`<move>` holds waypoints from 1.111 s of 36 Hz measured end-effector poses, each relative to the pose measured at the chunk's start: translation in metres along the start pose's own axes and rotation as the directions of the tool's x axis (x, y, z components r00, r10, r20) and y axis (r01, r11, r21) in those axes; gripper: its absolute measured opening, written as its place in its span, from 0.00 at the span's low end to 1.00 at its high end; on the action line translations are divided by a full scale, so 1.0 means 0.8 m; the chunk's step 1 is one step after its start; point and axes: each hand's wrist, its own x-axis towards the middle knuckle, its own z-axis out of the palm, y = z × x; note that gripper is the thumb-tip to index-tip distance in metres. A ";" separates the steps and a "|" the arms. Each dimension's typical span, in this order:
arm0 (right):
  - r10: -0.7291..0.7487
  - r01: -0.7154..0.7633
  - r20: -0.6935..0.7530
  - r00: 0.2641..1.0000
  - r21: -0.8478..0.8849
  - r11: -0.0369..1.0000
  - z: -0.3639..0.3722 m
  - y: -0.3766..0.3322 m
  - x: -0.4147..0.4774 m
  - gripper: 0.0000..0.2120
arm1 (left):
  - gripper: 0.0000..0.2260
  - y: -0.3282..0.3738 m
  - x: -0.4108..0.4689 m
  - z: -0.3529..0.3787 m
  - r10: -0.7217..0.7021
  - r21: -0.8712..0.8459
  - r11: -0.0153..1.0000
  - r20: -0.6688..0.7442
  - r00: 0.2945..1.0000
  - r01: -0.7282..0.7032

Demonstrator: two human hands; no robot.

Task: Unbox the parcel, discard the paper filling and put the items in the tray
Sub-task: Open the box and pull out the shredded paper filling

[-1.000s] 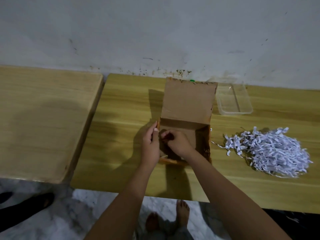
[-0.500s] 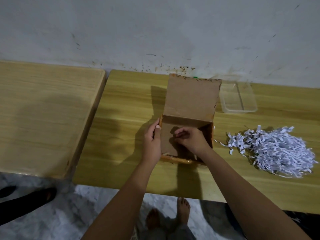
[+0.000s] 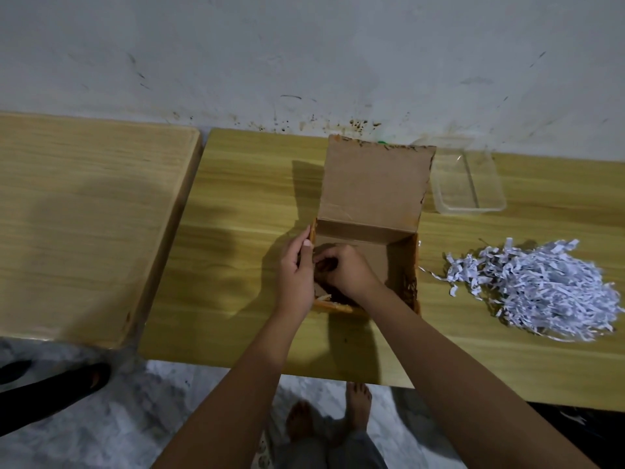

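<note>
The brown cardboard box point(image 3: 375, 184) stands open in the middle of the table, its lid flap raised toward the wall. My left hand point(image 3: 295, 275) grips the box's left wall, thumb over the rim. My right hand point(image 3: 345, 270) reaches inside the box near that wall, fingers curled around a small dark item point(image 3: 326, 265) that is mostly hidden. A pile of white shredded paper point(image 3: 537, 289) lies on the table to the right of the box. The clear plastic tray point(image 3: 468, 179) sits behind the box's right side, near the wall, with nothing visible in it.
The box rests on a yellow wooden table point(image 3: 243, 204); a second wooden table point(image 3: 84, 214) adjoins it on the left with a narrow gap. A white wall runs behind. Bare feet point(image 3: 358, 401) and a dark shoe point(image 3: 67, 384) are on the floor below the front edge.
My right hand has shifted inside the box from its middle toward the left wall, next to my left hand. My left hand stays on the box wall.
</note>
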 end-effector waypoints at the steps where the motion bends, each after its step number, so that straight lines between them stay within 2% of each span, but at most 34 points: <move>1: 0.000 0.000 -0.006 1.000 0.016 1.000 0.000 -0.001 0.001 0.10 | 0.15 0.000 0.000 0.000 0.000 0.005 1.000 0.004 1.000 0.000; 15: -0.018 0.018 0.009 1.000 0.023 1.000 0.004 0.006 0.014 0.03 | 0.15 -0.003 0.002 0.001 0.004 0.016 1.000 0.007 1.000 -0.004; 24: -0.027 0.029 0.089 0.996 -0.030 0.999 0.005 0.002 0.015 0.04 | 0.15 0.000 0.001 0.000 0.004 -0.015 1.000 0.001 1.000 -0.004; 30: -0.017 0.025 0.130 0.991 -0.055 0.998 -0.004 -0.006 0.008 0.05 | 0.15 0.005 0.000 -0.001 -0.005 0.065 0.998 0.012 1.000 0.004; 35: 0.011 -0.011 0.026 1.000 0.003 1.000 -0.026 -0.006 -0.022 0.06 | 0.14 0.029 0.002 0.002 -0.001 0.274 0.962 -0.020 1.000 0.006; 40: 0.042 -0.032 -0.138 0.989 0.075 0.997 -0.078 -0.003 -0.059 0.07 | 0.11 0.059 0.009 0.004 0.032 0.359 0.933 -0.117 0.993 0.012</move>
